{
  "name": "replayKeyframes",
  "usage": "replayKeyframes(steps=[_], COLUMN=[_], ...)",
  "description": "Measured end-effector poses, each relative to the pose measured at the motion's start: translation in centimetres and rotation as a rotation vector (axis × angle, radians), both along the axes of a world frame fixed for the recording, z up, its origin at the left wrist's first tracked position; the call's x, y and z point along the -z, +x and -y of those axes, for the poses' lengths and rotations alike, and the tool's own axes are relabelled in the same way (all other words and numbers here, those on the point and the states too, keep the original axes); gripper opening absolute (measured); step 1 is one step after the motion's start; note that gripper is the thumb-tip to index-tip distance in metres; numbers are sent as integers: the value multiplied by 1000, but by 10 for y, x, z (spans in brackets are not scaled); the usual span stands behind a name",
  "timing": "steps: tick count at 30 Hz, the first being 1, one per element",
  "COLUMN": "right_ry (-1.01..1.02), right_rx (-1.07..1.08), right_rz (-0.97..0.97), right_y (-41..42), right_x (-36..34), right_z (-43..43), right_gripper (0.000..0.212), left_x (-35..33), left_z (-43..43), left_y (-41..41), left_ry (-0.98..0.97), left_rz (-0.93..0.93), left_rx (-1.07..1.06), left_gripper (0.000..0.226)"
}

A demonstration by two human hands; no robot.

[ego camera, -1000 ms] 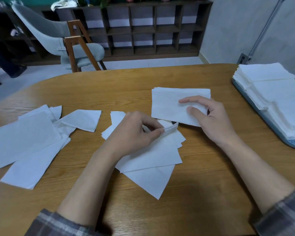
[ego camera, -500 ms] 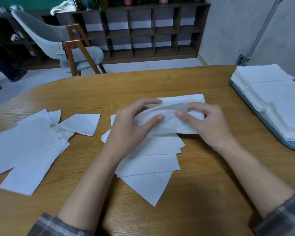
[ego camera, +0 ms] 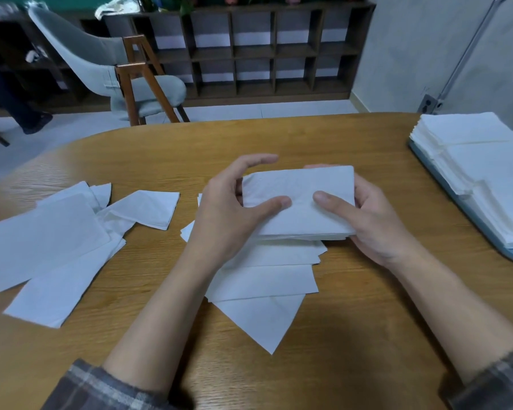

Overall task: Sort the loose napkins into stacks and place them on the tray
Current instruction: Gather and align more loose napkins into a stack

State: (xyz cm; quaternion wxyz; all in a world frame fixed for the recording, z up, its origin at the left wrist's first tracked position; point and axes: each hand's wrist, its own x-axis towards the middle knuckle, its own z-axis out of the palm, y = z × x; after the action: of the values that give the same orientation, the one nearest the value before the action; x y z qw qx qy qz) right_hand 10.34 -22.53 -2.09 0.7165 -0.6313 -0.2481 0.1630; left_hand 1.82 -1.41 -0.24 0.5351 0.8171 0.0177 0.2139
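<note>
Both my hands hold a small stack of white napkins [ego camera: 302,199] just above the middle of the wooden table [ego camera: 367,321]. My left hand [ego camera: 234,214] grips its left edge with the thumb on top. My right hand [ego camera: 367,220] grips the right edge, thumb on top too. Beneath the stack lie several loose napkins [ego camera: 264,291], fanned out. A second scatter of loose napkins [ego camera: 57,247] covers the table's left side. At the right edge a blue-grey tray [ego camera: 462,214] carries tall stacks of napkins [ego camera: 486,161].
A grey chair with wooden legs [ego camera: 137,84] stands beyond the table's far edge, in front of a dark cubby shelf [ego camera: 249,48]. A person's legs [ego camera: 12,99] show at the far left. A wall socket [ego camera: 427,103] sits on the right wall.
My left hand carried a napkin from the middle pile onto the stack at my right hand. Both hands then closed round the stack and raised it off the table.
</note>
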Motion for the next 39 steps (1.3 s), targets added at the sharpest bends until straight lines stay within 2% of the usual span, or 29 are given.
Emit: replayKeyframes(steps=[4, 7, 8, 10, 12, 13, 15, 17, 19, 21, 24, 27, 28, 30, 32, 36, 39], right_ry=[-24, 48, 112, 229, 187, 113, 32, 98, 135, 96, -115, -298, -299, -292, -298, -290, -301], right_rx=[57, 41, 20, -23, -6, 24, 49, -39, -158, -175, -4, 213, 253, 287, 282, 259, 223], right_rz=[46, 48, 17, -79, -49, 3, 41, -48, -112, -122, 29, 250, 269, 288, 312, 338, 361], right_y=[-3, -1, 0, 0, 1, 2, 4, 5, 4, 4, 7, 9, 10, 14, 16, 14, 14], right_x=[-2, -6, -8, -11, -10, -8, -5, -5, -9, -8, 1, 3, 3, 5, 6, 7, 6], right_z=[-4, -1, 0, 3, 2, 1, 0, 3, 5, 5, 4, 4, 5, 7, 8, 6, 7], right_gripper=[41, 60, 70, 82, 88, 89, 88, 83, 64, 43, 30, 29, 29, 30, 31, 31, 30], left_x=[1, 4, 2, -3, -8, -8, -5, 4, 9, 12, 13, 16, 16, 13, 14, 18, 16], left_z=[3, 4, 4, 4, 5, 7, 7, 1, -5, -7, 2, 7, 6, 8, 9, 6, 3], left_y=[-1, 0, -1, -2, -4, -4, -2, 2, 4, 5, 4, 2, 1, -4, -6, -2, -1], left_ry=[-37, 48, 6, -196, -362, -364, -241, -151, -154, -106, 21, 363, 442, 485, 544, 554, 447], left_rz=[-19, -57, -99, -205, -243, -234, -200, -196, -199, -179, -126, -82, -101, -247, -337, -276, -225], left_rx=[9, -78, -65, 60, 172, 178, 101, 11, -6, 17, 88, 71, 124, 315, 411, 369, 305], left_gripper=[55, 75, 82, 85, 77, 73, 69, 68, 66, 67, 79, 93, 87, 64, 47, 20, 5])
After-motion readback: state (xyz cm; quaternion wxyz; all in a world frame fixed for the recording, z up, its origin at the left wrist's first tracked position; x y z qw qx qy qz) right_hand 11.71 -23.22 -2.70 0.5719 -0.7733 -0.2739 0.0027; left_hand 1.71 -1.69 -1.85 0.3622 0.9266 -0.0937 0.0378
